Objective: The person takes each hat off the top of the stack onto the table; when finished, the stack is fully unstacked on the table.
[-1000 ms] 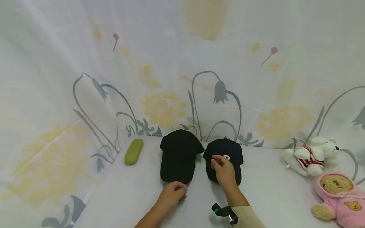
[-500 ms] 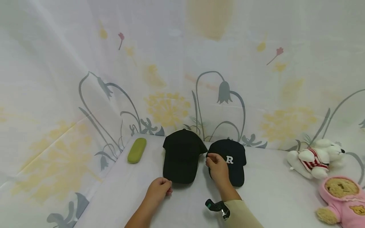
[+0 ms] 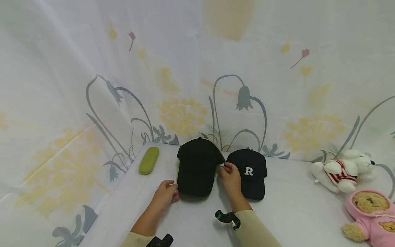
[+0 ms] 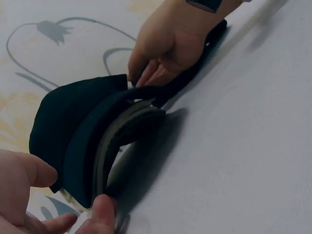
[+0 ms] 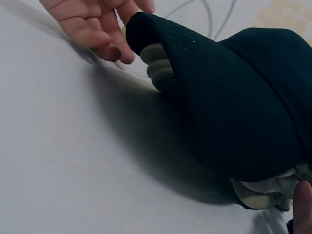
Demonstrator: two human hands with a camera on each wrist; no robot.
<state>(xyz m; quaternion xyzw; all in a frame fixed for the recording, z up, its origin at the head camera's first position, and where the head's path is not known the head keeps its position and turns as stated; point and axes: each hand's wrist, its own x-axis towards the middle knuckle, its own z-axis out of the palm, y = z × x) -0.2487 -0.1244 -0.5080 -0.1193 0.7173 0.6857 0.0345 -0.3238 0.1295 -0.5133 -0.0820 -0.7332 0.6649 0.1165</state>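
Note:
A plain black cap (image 3: 197, 171) lies brim toward me between both hands. My left hand (image 3: 165, 193) is at the left side of its brim, thumb and fingers spread apart in the left wrist view. At the cap's right edge is my right hand (image 3: 231, 180), fingers loosely bent; whether they touch the cap is unclear. Pale layered material (image 5: 158, 68) shows beneath the black cap (image 5: 234, 107) in the right wrist view. Just right of my right hand lies a dark cap with a white R (image 3: 254, 187).
A green oblong case (image 3: 149, 160) lies at the back left of the white table (image 3: 296, 206). On the right are a white plush toy (image 3: 342, 175) in red stripes and a plush bear in a pink hoodie (image 3: 367, 212). A patterned cloth (image 3: 185, 51) hangs behind.
My left hand has moved from in front of the black cap's brim to its left side. My right hand has moved left off the R cap to the black cap's right edge.

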